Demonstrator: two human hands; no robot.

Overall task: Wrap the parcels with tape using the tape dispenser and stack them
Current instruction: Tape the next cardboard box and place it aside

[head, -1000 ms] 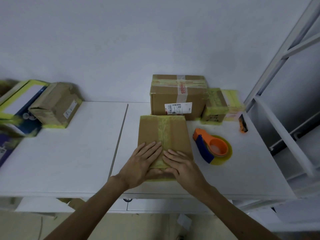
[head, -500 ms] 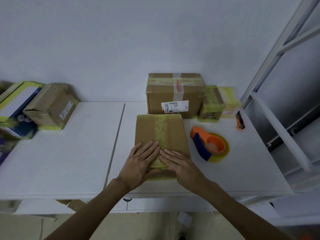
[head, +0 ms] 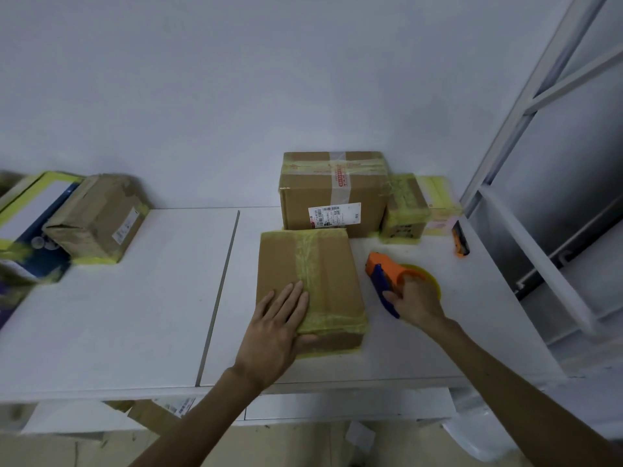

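A: Main parcel (head: 323, 257)?
B: Brown carton, flat on white table (head: 135, 315), centre of view, near the front edge. Yellowish tape (head: 308, 264) runs 12-to-6 down its top, another band across the near end.
A: Hands?
B: Left hand (head: 276, 328) spread flat, fingers straight & together, palm on the carton's 7 o'clock corner, thumb along the near side face. Right hand (head: 416, 299) curled round the tape dispenser (head: 384, 274), thumb on the blue handle, fingers over the roll.
A: Dispenser pos?
B: 3 o'clock of the carton, just beside it, not touching. Looks down on the table; can't tell if it's lifted.
A: Other stuff?
B: Big box (head: 333, 193) w/ barcode label at 12, against the wall, right behind the carton. Small taped box (head: 404, 210) at 1, touching the big one. Orange cutter (head: 460, 242) at 2, near the table's right edge. Wrapped parcel (head: 97, 217) at 10, well apart, leaning on a blue-white box (head: 27, 224), blurry. White metal frame (head: 539, 96) far right.
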